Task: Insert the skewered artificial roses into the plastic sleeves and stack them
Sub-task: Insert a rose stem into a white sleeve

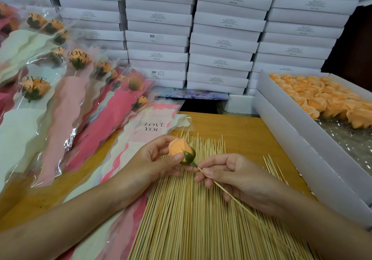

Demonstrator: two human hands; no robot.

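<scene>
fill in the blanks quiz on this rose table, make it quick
1. The left hand holds a rose whose calyx is ____.
2. The right hand pinches a thin wooden ____ at the rose's stem.
3. The empty sleeve beside the left hand reads LOVE ____.
4. The loose roses in the white box on the right are all ____.

Missing words: green; skewer; YOU; orange
</scene>
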